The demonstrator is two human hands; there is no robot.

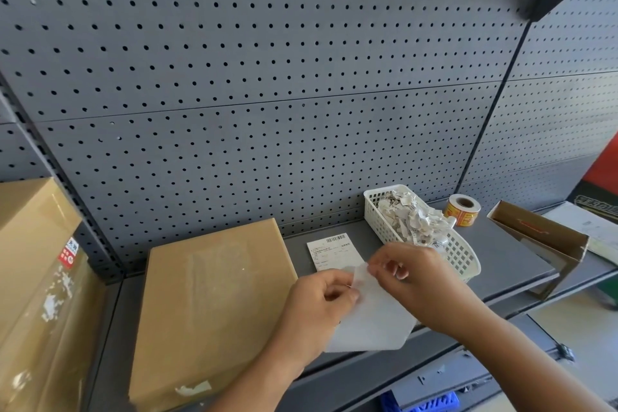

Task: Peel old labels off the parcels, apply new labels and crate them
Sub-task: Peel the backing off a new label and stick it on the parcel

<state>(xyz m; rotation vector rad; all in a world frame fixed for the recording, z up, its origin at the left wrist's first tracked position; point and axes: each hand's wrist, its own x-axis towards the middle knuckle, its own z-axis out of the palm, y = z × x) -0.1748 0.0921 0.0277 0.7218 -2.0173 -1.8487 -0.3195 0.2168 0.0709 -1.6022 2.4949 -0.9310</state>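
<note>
A flat brown parcel (214,304) lies on the grey shelf (501,261), its top bare apart from label residue and a white scrap near the front corner. Just right of it, both hands hold a blank white label sheet (371,318) over the shelf's front edge. My left hand (317,308) pinches the sheet's upper left edge. My right hand (414,278) pinches its top corner between thumb and fingertips. A printed label with a barcode (332,251) lies flat on the shelf behind the hands.
A white plastic basket (461,254) full of torn label scraps stands behind my right hand. A yellow sticker roll (463,209) sits by the pegboard wall. An open cardboard box (541,238) is at right. A larger taped parcel (36,278) stands at far left. A blue crate (421,403) shows below.
</note>
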